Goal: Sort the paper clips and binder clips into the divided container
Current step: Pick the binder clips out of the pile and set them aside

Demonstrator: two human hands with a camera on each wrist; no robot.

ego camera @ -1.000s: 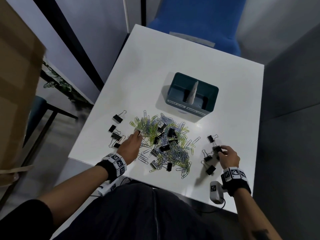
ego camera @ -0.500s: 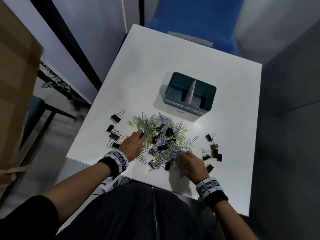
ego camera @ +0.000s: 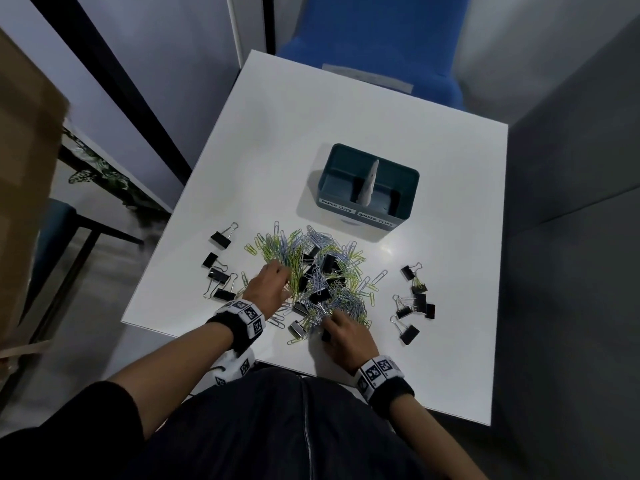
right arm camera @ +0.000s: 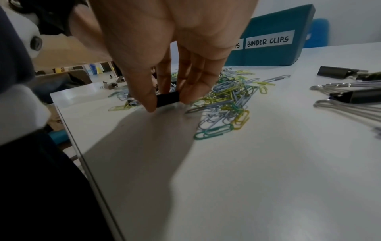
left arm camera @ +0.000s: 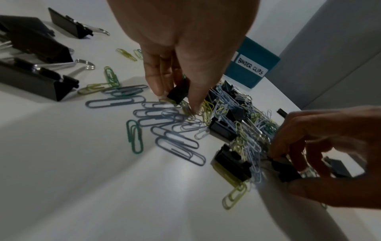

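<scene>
A mixed pile of coloured paper clips (ego camera: 322, 271) and black binder clips lies in the middle of the white table (ego camera: 311, 126). Behind it stands the teal divided container (ego camera: 401, 199), labelled PAPER CLIPS on the left and BINDER CLIPS on the right. My left hand (ego camera: 268, 284) reaches into the pile's left side and pinches a black binder clip (left arm camera: 179, 91). At the pile's near edge my right hand (ego camera: 341, 329) pinches another black binder clip (right arm camera: 167, 98) between thumb and fingers.
Several binder clips lie in a group left of the pile (ego camera: 218, 268) and another group to the right (ego camera: 414, 301). A blue chair (ego camera: 374, 39) stands behind the table. The table's near edge (ego camera: 194, 332) runs just under my wrists.
My right hand left the binder clips on the right, crossed to the pile's near edge and took hold of a binder clip. My left hand stayed at the pile's left side.
</scene>
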